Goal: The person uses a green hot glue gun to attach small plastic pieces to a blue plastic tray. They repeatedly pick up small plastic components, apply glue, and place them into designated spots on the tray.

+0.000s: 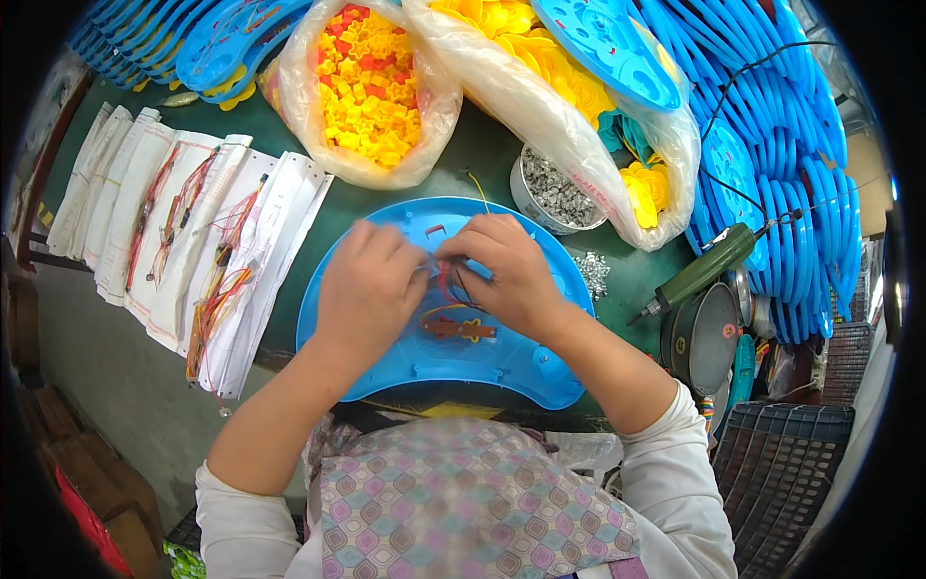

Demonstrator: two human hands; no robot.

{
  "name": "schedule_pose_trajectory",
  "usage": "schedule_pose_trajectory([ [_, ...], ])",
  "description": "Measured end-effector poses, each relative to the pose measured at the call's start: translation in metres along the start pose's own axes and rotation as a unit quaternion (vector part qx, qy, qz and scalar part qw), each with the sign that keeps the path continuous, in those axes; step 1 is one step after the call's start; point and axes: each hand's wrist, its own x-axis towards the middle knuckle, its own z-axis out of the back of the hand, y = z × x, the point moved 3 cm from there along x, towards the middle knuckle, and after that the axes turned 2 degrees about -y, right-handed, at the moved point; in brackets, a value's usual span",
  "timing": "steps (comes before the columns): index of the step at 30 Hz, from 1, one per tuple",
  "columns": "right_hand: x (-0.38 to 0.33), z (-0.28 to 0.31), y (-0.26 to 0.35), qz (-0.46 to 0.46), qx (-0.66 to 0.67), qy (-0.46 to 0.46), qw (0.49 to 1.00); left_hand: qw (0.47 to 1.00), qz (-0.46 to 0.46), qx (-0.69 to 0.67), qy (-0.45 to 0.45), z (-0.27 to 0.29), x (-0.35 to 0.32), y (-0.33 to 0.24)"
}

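Note:
A curved blue plastic shell (386, 374) lies hollow side up in front of me on the green table. Over its middle my right hand (506, 275) is closed, pinching thin coloured wires (448, 282). My left hand (369, 285) meets it there, fingers drawn together and partly smeared by motion; what its fingertips hold is hidden. Below the hands, a small brown circuit board (459, 329) rests inside the shell, with a yellow-orange wire looping from it. A yellow wire end (476, 185) sticks up past the shell's far edge.
Bags of yellow and red star pieces (371, 106) and yellow parts (540, 58) stand behind. A white tub of screws (555, 188) has loose screws (592, 274) nearby. Wire bundles lie on papers (203, 222) at left. At right are a green electric screwdriver (709, 267) and stacked blue shells (796, 193).

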Motion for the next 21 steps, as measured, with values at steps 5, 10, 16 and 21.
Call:
schedule_pose_trajectory([
  [5, 0.006, -0.016, -0.013, 0.05, -0.067, 0.024, 0.996, 0.997, 0.039, 0.055, 0.028, -0.007, -0.002, -0.003],
  [10, 0.011, -0.018, -0.011, 0.076, -0.103, 0.067, 0.989, 0.996, 0.063, 0.058, 0.026, -0.009, -0.005, 0.001],
  [16, 0.012, -0.02, -0.012, 0.068, -0.11, 0.101, 0.987, 0.996, 0.057, 0.059, 0.02, -0.009, -0.004, -0.001],
  [21, 0.004, -0.001, -0.022, -0.059, -0.026, 0.008, 0.998, 0.998, 0.001, 0.055, 0.011, -0.014, -0.005, -0.006],
])
